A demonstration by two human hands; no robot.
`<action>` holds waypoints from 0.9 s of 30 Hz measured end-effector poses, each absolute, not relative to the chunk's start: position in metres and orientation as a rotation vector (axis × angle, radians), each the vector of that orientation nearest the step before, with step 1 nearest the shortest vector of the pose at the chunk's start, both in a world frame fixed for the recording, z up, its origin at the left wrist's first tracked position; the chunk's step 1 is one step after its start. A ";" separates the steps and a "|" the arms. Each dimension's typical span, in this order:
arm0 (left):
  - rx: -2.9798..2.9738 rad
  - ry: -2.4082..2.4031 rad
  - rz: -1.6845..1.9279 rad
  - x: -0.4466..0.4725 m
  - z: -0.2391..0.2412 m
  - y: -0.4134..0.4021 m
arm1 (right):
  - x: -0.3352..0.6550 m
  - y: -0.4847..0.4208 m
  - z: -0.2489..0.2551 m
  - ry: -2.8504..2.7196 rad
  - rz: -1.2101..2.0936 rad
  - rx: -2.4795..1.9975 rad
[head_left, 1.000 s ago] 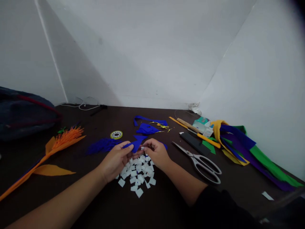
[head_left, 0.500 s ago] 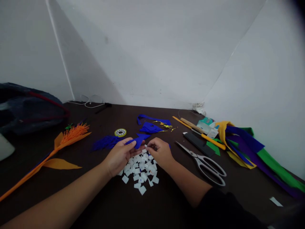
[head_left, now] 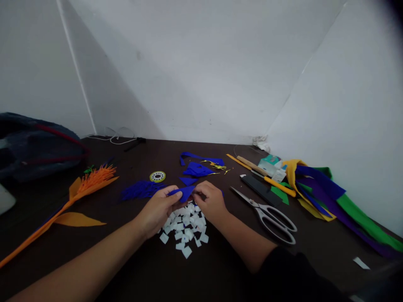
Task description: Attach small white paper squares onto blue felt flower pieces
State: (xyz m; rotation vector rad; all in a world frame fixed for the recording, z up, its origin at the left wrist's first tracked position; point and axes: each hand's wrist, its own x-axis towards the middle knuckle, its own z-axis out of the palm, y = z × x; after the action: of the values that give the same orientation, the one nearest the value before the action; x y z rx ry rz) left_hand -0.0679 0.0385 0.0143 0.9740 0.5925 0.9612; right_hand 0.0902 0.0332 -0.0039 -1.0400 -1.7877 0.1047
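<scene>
My left hand (head_left: pixel 156 209) and my right hand (head_left: pixel 211 202) meet over a pile of small white paper squares (head_left: pixel 185 226) on the dark table (head_left: pixel 132 260). Both pinch a small blue paper piece (head_left: pixel 184 192) between fingertips, the left hand on its left edge, the right hand on its right edge. More blue paper scraps (head_left: pixel 197 168) lie just beyond the hands, and a blue fringed piece (head_left: pixel 138 189) lies to the left.
Large scissors (head_left: pixel 270 213) lie right of my hands, beside a black strip (head_left: pixel 256 186), a yellow-handled tool (head_left: pixel 277 184) and coloured paper strips (head_left: pixel 327 188). A tape roll (head_left: pixel 158 176) sits behind. An orange paper flower (head_left: pixel 85 186) lies left, a dark bag (head_left: pixel 31 144) behind it.
My right hand has come in to the blue piece and now pinches its right edge. The piece has dropped slightly lower and lies flatter between both hands.
</scene>
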 end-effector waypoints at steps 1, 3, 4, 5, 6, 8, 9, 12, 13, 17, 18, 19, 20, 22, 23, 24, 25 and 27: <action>0.948 0.572 0.955 -0.068 0.015 0.038 | 0.090 0.034 -0.004 -1.784 0.086 -1.032; 0.890 0.538 0.951 -0.069 0.015 0.038 | 0.090 0.034 -0.005 -1.765 0.039 -1.032; 0.863 0.526 0.956 -0.069 0.015 0.038 | 0.090 0.034 -0.006 -1.755 0.016 -1.037; 0.839 0.516 0.966 -0.069 0.015 0.038 | 0.090 0.034 -0.007 -1.746 -0.001 -1.042; 0.821 0.504 0.977 -0.070 0.014 0.038 | 0.089 0.033 -0.007 -1.740 -0.008 -1.043; 0.807 0.489 1.001 -0.070 0.013 0.038 | 0.087 0.033 -0.008 -1.726 0.011 -1.032; 0.810 0.487 1.009 -0.070 0.012 0.038 | 0.086 0.033 -0.008 -1.715 0.032 -1.027; 0.846 0.490 1.002 -0.070 0.011 0.039 | 0.082 0.033 -0.007 -1.643 0.127 -1.042; 0.863 0.492 0.995 -0.070 0.010 0.038 | 0.081 0.033 -0.006 -1.614 0.169 -1.058; 0.900 0.503 0.971 -0.069 0.009 0.038 | 0.080 0.034 -0.003 -1.525 0.322 -1.126; 0.899 0.506 0.968 -0.069 0.009 0.038 | 0.080 0.035 -0.003 -1.511 0.348 -1.132; 0.896 0.507 0.966 -0.069 0.009 0.038 | 0.081 0.035 -0.003 -1.500 0.368 -1.129; 0.892 0.506 0.964 -0.069 0.009 0.038 | 0.081 0.035 -0.003 -1.495 0.383 -1.119; 0.882 0.505 0.971 -0.068 0.010 0.038 | 0.082 0.036 -0.004 -1.498 0.394 -1.085; 0.879 0.504 0.977 -0.068 0.011 0.038 | 0.082 0.036 -0.004 -1.506 0.390 -1.068; 0.878 0.504 0.980 -0.068 0.011 0.038 | 0.082 0.036 -0.005 -1.515 0.380 -1.056; 0.877 0.506 0.983 -0.068 0.012 0.038 | 0.082 0.037 -0.005 -1.525 0.369 -1.051; 0.868 0.511 0.989 -0.067 0.013 0.038 | 0.083 0.037 -0.006 -1.548 0.349 -1.059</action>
State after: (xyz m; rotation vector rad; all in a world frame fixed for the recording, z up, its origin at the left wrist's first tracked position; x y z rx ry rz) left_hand -0.0674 0.0380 0.0127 0.8683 0.5114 0.9890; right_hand 0.0825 0.0372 -0.0057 -1.0591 -1.5476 0.3494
